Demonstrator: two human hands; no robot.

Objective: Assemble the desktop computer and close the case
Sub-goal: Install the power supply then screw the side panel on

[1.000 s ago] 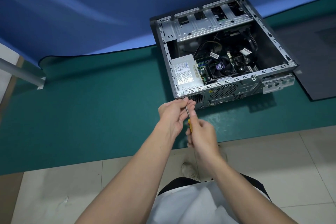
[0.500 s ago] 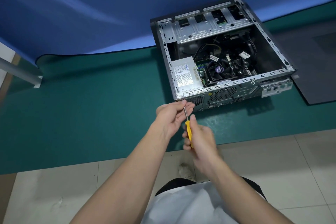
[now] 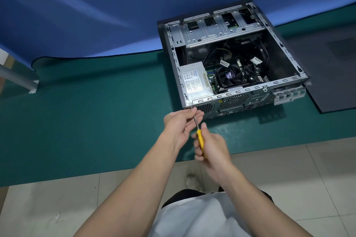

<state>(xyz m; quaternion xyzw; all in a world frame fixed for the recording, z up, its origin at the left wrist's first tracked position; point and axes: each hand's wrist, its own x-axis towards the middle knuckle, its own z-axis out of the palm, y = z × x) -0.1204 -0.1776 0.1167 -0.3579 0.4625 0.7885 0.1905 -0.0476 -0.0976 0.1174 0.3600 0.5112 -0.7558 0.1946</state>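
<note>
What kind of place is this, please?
Probably a repair or training workbench: an open computer case lies on a green mat, a blue backdrop rises behind, and the right hand holds a screwdriver.

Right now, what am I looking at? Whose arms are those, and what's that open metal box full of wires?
The camera sits on a person's head, looking down, so the arms are that person's own. The box is an open grey metal computer case lying on a green table mat. Inside you can see a silver power-supply box and a black round cooling fan. The right hand grips a yellow-handled screwdriver; the left hand pinches its thin metal shaft, steadying the tip at the case's near left corner. A flat dark grey panel lies beside the case, possibly its cover.
</note>
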